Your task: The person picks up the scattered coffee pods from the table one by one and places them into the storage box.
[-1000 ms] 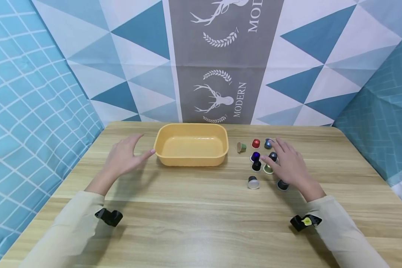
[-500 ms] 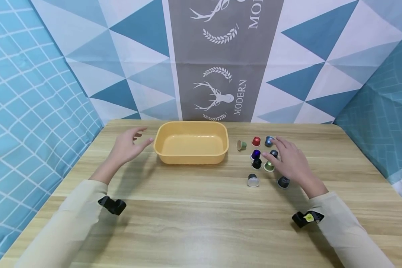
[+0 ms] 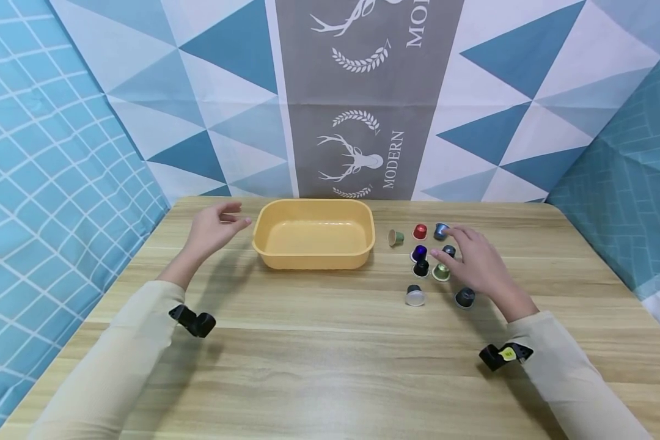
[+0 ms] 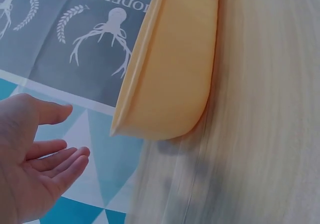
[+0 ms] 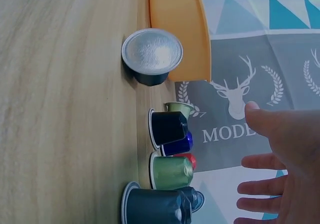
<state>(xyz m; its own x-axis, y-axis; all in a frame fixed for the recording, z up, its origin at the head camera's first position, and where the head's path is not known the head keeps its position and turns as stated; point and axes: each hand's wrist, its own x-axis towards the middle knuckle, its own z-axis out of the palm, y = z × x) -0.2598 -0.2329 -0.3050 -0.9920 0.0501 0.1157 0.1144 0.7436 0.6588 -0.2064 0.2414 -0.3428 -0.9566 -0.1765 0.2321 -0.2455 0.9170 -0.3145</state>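
Observation:
My left hand hovers just left of the yellow plastic tub, its fingers relaxed and holding nothing. In the left wrist view, a gap separates its fingertips from the tub's rim. My right hand is held over several small coffee capsules, fingers spread loosely with nothing in them. Around it are a light green capsule, a blue one, a dark one, a black one and a purple-blue one. A grey-blue capsule is partly overlapped by the hand's outline.
Between the tub and the group, a green capsule lies on its side, with a red capsule beside it. Nearer me, a dark capsule shows its silver lid. A patterned cloth hangs behind the wooden table.
My left hand has moved slightly farther back, and its fingers have relaxed inward. The right hand stays almost where it was; the capsules and tub keep their places.

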